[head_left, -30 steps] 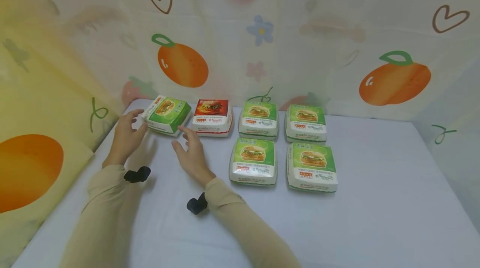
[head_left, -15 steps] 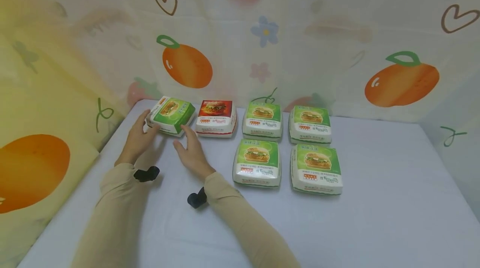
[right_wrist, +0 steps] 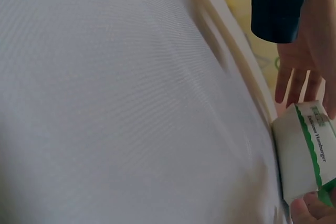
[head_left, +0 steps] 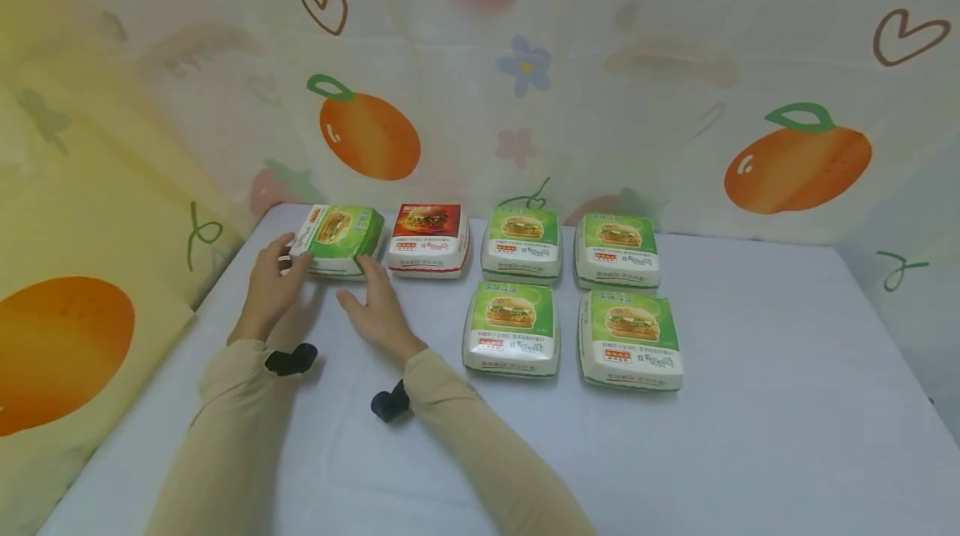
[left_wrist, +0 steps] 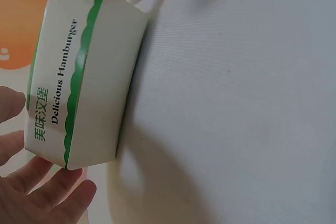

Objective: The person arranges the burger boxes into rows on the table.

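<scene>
A green-and-white hamburger box (head_left: 334, 241) lies at the far left of the table, nearly square to the back edge. My left hand (head_left: 272, 290) is at its left side, and in the left wrist view the fingers (left_wrist: 55, 190) lie spread along the box end. At the box's front right corner my right hand (head_left: 382, 311) touches with its fingertips, the thumb apart. In the right wrist view the box (right_wrist: 302, 150) stands between the left hand (right_wrist: 304, 72) and the right fingertips (right_wrist: 312, 208). Neither hand curls round it.
A red-and-white hamburger box (head_left: 427, 241) sits just right of it. Further right are more green boxes, two in the back row (head_left: 521, 244) and two in front (head_left: 512, 328). A printed cloth (head_left: 450, 61) hangs behind the white table (head_left: 750, 436).
The leftmost green box has turned from a slant to nearly straight, its right side swinging nearer the row's line. Both hands have moved with it; the left hand came in closer.
</scene>
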`<state>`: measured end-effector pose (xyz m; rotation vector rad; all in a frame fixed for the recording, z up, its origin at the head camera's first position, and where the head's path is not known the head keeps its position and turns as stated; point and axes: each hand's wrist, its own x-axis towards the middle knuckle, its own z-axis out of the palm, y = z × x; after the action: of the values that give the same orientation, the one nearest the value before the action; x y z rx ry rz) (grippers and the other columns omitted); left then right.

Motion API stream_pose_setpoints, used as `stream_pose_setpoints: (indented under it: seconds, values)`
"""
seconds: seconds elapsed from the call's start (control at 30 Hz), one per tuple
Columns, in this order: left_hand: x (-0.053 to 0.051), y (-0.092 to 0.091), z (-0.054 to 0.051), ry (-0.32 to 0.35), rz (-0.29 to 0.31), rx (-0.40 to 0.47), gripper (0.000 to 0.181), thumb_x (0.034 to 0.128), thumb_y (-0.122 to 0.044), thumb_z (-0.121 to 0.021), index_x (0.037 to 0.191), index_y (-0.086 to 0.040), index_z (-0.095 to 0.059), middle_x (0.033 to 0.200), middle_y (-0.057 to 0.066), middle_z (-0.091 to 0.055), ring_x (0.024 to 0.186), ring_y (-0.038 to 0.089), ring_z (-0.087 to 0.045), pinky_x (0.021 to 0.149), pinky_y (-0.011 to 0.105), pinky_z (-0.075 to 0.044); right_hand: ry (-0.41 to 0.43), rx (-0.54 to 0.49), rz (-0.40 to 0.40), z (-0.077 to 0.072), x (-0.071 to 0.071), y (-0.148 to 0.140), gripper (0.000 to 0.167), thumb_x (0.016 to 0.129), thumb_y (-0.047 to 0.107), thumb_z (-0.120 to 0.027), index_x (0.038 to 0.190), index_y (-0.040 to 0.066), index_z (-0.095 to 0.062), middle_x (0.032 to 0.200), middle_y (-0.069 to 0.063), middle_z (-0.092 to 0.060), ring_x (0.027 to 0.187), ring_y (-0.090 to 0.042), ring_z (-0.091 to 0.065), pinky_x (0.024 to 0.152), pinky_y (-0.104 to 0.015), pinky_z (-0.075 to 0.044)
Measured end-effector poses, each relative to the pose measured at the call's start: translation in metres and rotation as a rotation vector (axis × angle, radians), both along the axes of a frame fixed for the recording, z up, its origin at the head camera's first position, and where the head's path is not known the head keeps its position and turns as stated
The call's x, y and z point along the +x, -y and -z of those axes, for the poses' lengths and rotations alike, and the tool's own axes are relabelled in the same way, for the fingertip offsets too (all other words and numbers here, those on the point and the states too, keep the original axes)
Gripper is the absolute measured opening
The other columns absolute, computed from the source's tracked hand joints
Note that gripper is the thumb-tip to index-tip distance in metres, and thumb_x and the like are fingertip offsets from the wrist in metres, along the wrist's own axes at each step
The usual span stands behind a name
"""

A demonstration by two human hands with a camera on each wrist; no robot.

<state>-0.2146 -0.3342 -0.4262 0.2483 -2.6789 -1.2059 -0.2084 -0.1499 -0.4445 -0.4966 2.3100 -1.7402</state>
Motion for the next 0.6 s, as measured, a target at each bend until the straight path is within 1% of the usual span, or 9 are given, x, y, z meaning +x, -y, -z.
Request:
stream_pose_setpoints:
  seconds: [0.13,0.27,0.4,0.5,0.6]
  values:
    - [0.003,-0.002,0.002,-0.014,-0.024,-0.02,0.054,0.1035,-0.028,-0.044,0.148,0.001,-0.037,0.135,0.034,-0.041,0.119,0.046,-0.049,0.099,0.054,-0.043,0.017,0.005,0.031,0.001,0.003,0.0,0.062,0.1,0.027,-0.057,0.155,0.013,-0.03,0.158,-0.007,-0.029,0.147,-0.02,-0.032,0.122,-0.037,-0.029]
    - [0.009,-0.002,0.005,-0.028,-0.028,-0.024,0.052,0.1034,-0.029,-0.045,0.146,0.0,-0.04,0.135,0.032,-0.043,0.114,0.043,-0.051,0.092,0.043,-0.043,0.02,-0.007,0.052,0.003,0.005,-0.002,0.06,0.1,0.029,-0.058,0.153,0.013,-0.034,0.151,-0.008,-0.034,0.138,-0.019,-0.041,0.116,-0.034,-0.037]
    - [0.015,-0.001,0.007,-0.038,-0.034,-0.015,0.05,0.1037,-0.031,-0.046,0.146,-0.003,-0.042,0.14,0.03,-0.047,0.112,0.039,-0.054,0.088,0.033,-0.04,0.01,-0.023,0.034,0.005,0.007,-0.005,0.057,0.1,0.026,-0.058,0.151,0.012,-0.037,0.146,-0.008,-0.037,0.128,-0.018,-0.047,0.106,-0.029,-0.044]
    - [0.018,-0.001,0.007,-0.049,-0.037,-0.024,0.05,0.1037,-0.032,-0.047,0.145,-0.005,-0.043,0.143,0.027,-0.05,0.111,0.035,-0.055,0.085,0.027,-0.039,0.012,-0.039,0.02,0.007,0.007,-0.006,0.055,0.1,0.025,-0.058,0.15,0.012,-0.038,0.147,-0.007,-0.037,0.127,-0.018,-0.046,0.103,-0.027,-0.045]
    - [0.022,0.0,0.007,-0.059,-0.039,-0.04,0.05,0.1036,-0.034,-0.047,0.145,-0.006,-0.044,0.144,0.024,-0.052,0.11,0.032,-0.056,0.083,0.023,-0.039,0.01,-0.06,0.013,0.008,0.007,-0.006,0.054,0.1,0.024,-0.059,0.148,0.012,-0.039,0.143,-0.007,-0.04,0.124,-0.018,-0.048,0.1,-0.024,-0.047]
